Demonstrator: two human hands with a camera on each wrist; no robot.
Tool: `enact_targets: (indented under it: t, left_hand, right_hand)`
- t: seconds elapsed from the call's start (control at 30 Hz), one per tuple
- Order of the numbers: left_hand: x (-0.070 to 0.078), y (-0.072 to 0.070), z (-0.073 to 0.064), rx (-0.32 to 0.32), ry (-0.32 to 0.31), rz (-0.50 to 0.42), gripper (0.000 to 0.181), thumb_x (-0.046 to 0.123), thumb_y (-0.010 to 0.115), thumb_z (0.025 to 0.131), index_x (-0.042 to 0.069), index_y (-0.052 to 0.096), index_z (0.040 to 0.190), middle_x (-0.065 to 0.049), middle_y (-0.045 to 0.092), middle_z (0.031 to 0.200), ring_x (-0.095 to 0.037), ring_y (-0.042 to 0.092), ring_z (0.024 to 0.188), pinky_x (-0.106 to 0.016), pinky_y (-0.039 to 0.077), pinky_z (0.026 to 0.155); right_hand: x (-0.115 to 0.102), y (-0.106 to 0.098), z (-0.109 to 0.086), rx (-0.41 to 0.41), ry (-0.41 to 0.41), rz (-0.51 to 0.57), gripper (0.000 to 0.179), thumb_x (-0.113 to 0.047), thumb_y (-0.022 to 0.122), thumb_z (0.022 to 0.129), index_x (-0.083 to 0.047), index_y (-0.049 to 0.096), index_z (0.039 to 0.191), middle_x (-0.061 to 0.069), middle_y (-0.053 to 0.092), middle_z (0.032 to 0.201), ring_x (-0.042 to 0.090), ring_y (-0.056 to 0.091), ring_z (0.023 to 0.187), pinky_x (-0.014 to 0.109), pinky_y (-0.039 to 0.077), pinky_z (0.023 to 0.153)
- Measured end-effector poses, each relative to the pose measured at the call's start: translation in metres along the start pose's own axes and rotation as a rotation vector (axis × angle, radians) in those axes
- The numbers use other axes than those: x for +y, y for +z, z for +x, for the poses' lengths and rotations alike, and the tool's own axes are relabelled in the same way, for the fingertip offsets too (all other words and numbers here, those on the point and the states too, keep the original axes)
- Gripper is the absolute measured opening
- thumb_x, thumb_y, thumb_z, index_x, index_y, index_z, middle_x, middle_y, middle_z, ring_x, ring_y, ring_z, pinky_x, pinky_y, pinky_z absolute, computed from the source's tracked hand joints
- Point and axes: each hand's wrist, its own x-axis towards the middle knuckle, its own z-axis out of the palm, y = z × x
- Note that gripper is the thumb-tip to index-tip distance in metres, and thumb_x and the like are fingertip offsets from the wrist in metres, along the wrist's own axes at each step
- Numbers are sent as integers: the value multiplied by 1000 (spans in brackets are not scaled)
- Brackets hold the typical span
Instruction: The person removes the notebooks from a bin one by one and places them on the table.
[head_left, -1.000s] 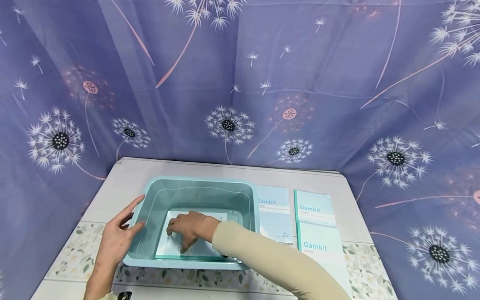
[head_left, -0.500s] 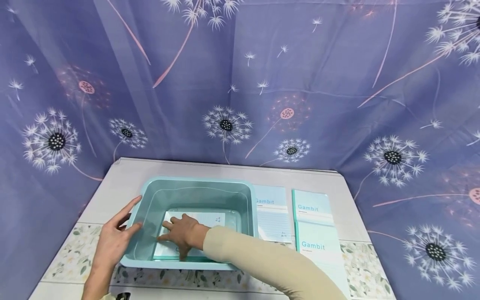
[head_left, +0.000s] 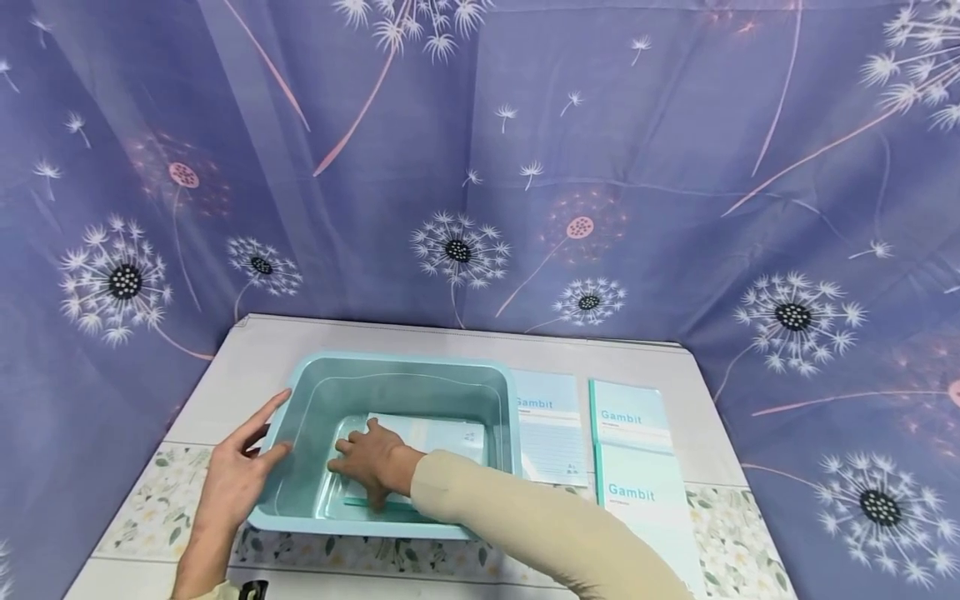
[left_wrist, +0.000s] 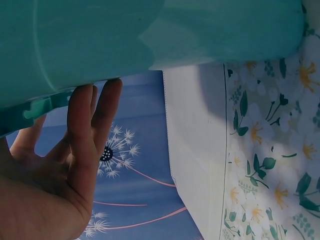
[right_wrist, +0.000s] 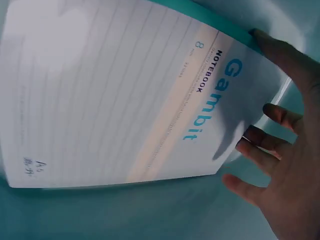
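Note:
A teal plastic basin [head_left: 405, 359] stands on the table. My left hand [head_left: 234, 479] holds its left side, the thumb over the rim and the other fingers against the outer wall [left_wrist: 125, 40]. Inside, a pale blue Gambit notebook [head_left: 442, 435] with a green spine lies cover up on the floor of the basin, towards the right. My right hand [head_left: 371, 462] reaches in over its left end. In the right wrist view the fingers are spread along the short edge of the notebook [right_wrist: 125, 100], the thumb at the spine corner.
Another notebook [head_left: 553, 433] lies right of the basin, its left edge hidden by the rim. Further right are two more, the nearer one [head_left: 648, 525] overlapping the farther one [head_left: 630, 412]; my right sleeve [head_left: 540, 521] crosses in front. A purple dandelion curtain [head_left: 480, 167] hangs behind the table.
The notebook in the basin has shifted right, baring the floor at the left. My right hand spread its fingers and moved to the notebook's left end. The left hand keeps its hold.

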Motion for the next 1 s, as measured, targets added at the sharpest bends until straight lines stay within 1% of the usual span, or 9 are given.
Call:
enact_targets:
  t: [0.13,0.23,0.37,0.43,0.5,0.67,0.73,0.9,1.0]
  left_hand:
    - [0,2,1,-5,-5,-7,69,8,67,89,37,45,148,-24,62,134,-36,59,122,-14,46,75]
    - [-1,4,1,-5,-1,-17,69,8,66,89,36,44,149,-25,61,134,-39,59,122,-36,55,84]
    - [-1,4,1,-6,-7,-33,71,6,65,90,37,43,149,-26,57,139,-42,56,125,-59,48,95]
    - [0,3,0,-3,-13,-26,71,6,65,90,37,43,149,-26,57,139,-41,56,125,-59,47,96]
    - [0,2,0,2,-23,-13,71,6,66,89,38,43,149,-24,59,137,-39,57,124,-43,53,91]
    - [1,1,1,11,-27,0,72,6,67,88,38,45,148,-24,62,134,-37,59,121,-34,53,83]
    - [1,1,1,15,-22,0,72,6,67,88,38,45,148,-24,62,134,-37,59,121,-43,53,86]
    - [0,1,1,15,-12,7,71,7,67,89,39,45,148,-23,62,133,-36,60,120,-37,53,83]
    - [0,1,0,10,-9,8,71,8,67,89,39,44,148,-22,60,138,-34,59,121,-40,53,86]
  right_hand:
    - [2,3,0,16,-6,-37,79,-74,61,76,-49,34,145,-16,38,143,3,37,132,39,28,116]
    - [2,3,-1,20,7,-50,79,-76,59,75,-47,33,144,-16,39,141,4,38,131,43,26,118]
    - [2,-1,-3,18,50,-79,84,-80,55,75,-48,26,147,-19,44,142,4,42,133,48,21,122]
    - [1,-5,-4,15,64,-120,84,-82,51,76,-49,24,148,-19,46,144,5,42,134,49,19,122]
    - [0,-8,-5,8,77,-162,80,-83,48,77,-51,26,148,-18,46,144,6,41,133,49,18,122]
    - [4,-10,-8,20,116,-227,79,-92,36,75,-51,36,143,-17,46,143,7,39,128,39,24,117]
    - [6,-9,-9,32,120,-237,82,-95,32,73,-49,38,142,-16,47,142,7,39,125,36,26,113]
    - [9,-12,-12,74,155,-226,81,-94,27,76,-48,37,141,-15,49,139,9,39,120,34,27,107]
    - [16,-17,-18,148,193,-145,79,-92,28,78,-45,38,142,-11,50,139,10,40,123,35,28,109]
